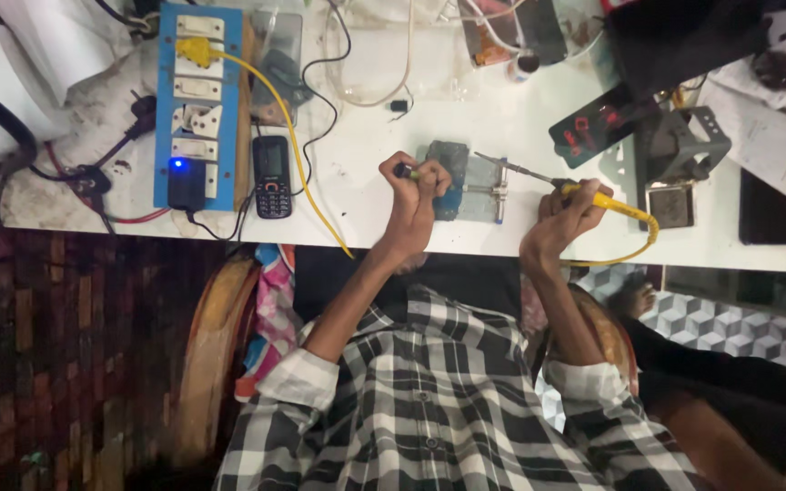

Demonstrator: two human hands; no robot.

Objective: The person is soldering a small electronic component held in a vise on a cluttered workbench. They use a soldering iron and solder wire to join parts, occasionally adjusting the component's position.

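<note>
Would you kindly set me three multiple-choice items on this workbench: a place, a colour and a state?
1. Where is the black keypad phone? A) beside the blue switchboard B) in a drawer C) on the floor
2. What colour is the handle of the soldering iron? A) red B) yellow C) white
3. How is the right hand? A) lying flat and empty B) open in the air C) closed on the soldering iron
Answers: 1 A, it lies on the white table just right of the board. 2 B, handle and cord are yellow. 3 C, its fingers wrap the handle, while the left hand pinches a small tool.
</note>
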